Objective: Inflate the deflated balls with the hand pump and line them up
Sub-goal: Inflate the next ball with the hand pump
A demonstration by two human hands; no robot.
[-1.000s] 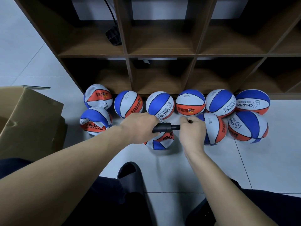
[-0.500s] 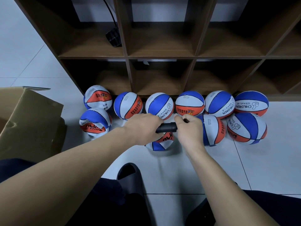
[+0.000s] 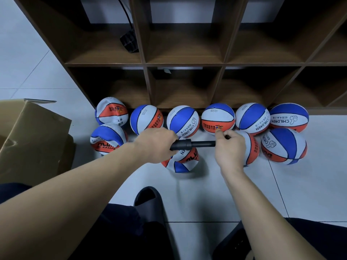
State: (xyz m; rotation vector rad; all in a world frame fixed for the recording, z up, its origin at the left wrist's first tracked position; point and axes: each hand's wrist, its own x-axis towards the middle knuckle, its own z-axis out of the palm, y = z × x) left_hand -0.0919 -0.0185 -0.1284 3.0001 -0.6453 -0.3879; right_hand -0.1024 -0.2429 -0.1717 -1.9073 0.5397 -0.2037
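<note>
Since half a second ago our hands have drawn apart, exposing more of the hand pump (image 3: 193, 144). Our left hand (image 3: 156, 145) grips the barrel, steadying it; our right hand (image 3: 229, 147) has fingers closed round the handle. Beneath lies a crumpled deflated ball (image 3: 183, 160) on the floor; beyond, inflated balls (image 3: 217, 119) line the shelf (image 3: 184, 63) base.
</note>
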